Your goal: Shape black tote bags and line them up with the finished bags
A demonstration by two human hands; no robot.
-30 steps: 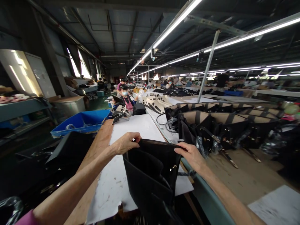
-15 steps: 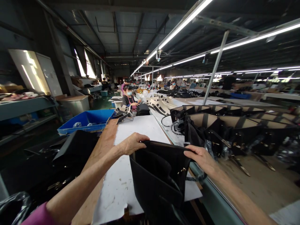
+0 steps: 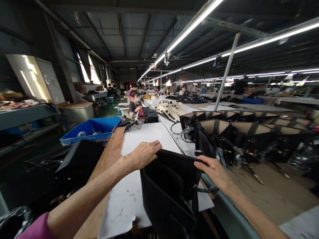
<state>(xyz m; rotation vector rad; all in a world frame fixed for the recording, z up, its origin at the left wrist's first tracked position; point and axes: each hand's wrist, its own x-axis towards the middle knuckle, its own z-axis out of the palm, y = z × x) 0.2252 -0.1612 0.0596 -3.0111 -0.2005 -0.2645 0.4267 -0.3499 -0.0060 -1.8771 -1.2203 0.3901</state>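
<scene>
I hold a black leather handbag [image 3: 169,189] upright over the white paper sheet [image 3: 146,139] on the wooden table [image 3: 109,149]. My left hand [image 3: 143,154] is closed on the bag's top rim at its left corner, fingers curled over the edge. At the rim's right corner my right hand [image 3: 214,171] grips it too, thumb on top. The bag's mouth gapes open between my hands, and a small gold clasp [image 3: 193,187] shows on its side.
A row of black and tan bags [image 3: 239,136] lies along the conveyor to the right. A blue plastic bin [image 3: 91,129] sits at the left. A masked person [image 3: 136,106] works farther up the table. Black sheets [image 3: 79,152] lean at the table's left edge.
My left hand slid along the rim and its fingers now reach further over the edge. The bag sits slightly lower and the view shifted a little.
</scene>
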